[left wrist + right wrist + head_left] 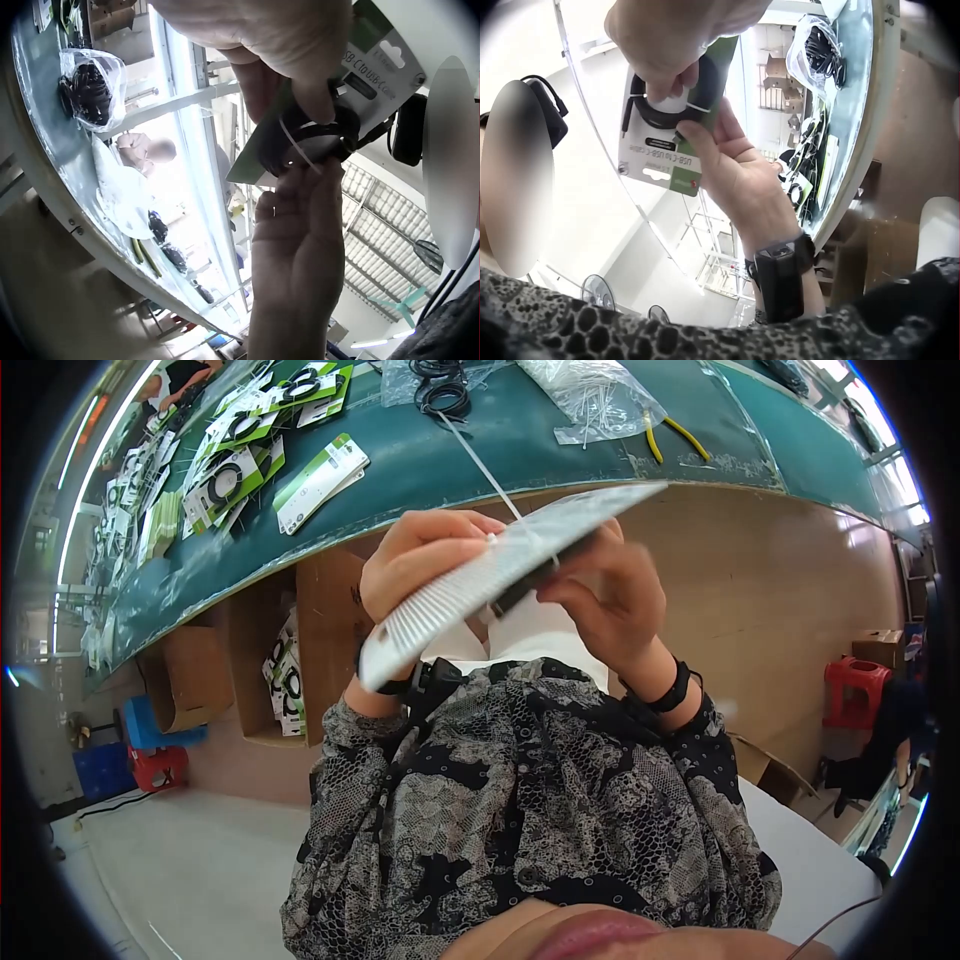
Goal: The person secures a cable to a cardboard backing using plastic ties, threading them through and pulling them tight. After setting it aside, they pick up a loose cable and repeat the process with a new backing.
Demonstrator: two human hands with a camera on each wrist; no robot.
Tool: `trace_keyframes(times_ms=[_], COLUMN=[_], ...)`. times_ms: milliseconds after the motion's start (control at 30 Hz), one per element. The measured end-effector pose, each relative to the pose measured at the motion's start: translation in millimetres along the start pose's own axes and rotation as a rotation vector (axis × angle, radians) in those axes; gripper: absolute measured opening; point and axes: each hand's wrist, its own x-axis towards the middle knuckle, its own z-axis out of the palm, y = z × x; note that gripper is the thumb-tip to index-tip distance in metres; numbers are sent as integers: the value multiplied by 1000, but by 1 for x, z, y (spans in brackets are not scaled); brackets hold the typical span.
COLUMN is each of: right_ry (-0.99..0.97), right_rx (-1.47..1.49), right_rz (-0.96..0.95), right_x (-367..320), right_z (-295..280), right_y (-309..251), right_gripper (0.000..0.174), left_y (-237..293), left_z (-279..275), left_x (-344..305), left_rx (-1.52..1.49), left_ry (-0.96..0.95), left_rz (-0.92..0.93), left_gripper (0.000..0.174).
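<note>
Both hands hold a packaging card (440,605) in front of the body. My left hand (415,565) grips its left part, thumb on the front and fingers behind in the right wrist view. That face is white and green, printed "USB-C to USB-C Cable" (671,156). A coiled black cable (330,139) lies against it, with white ties across the coil. My right hand (615,595) pinches at the coil, its fingertips inside the ring in the right wrist view. A long white cable tie tail (480,465) sticks out from the card's back toward the table.
On the green table (400,470) lie several carded cables (225,480) at left and loose cards (320,482). Farther back are black cables (440,390), a bag of white ties (600,405) and yellow-handled pliers (655,440). A cardboard box (335,610) with carded cables stands below the table edge.
</note>
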Motion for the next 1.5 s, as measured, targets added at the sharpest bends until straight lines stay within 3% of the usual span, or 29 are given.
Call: trace_keyframes(times_ms=[33, 67, 167, 300, 467, 567, 700, 1000, 1500], right_ry=[128, 134, 119, -1, 87, 36, -6, -7, 27], right_rx=[152, 154, -94, -346, -323, -588, -724, -704, -676], right_rz=[163, 166, -49, -186, -78, -246, -227, -203, -322], right_x=[-3, -2, 11, 23, 25, 30, 27, 28, 27], right_z=[6, 7, 7, 4, 16, 14, 18, 18, 14], right_y=[-1, 0, 11, 10, 8, 18, 24, 25, 24], right_gripper=[16, 16, 11, 21, 24, 23, 22, 21, 28], left_y=[-3, -7, -15, -10, -16, -19, -18, -14, 1], left_z=[0, 2, 13, 24, 23, 25, 28, 28, 30], left_x=[-5, -14, -38, -33, -34, -35, -32, -31, -18], left_rx=[-11, -12, -268, -544, -717, -801, -760, -781, -824], left_ry=[38, 31, 527, 568, 511, 536, 531, 496, 423], left_rz=[-42, -46, -544, -535, -522, -642, -720, -770, -721], left_gripper=[26, 26, 24, 27, 32, 31, 31, 31, 32])
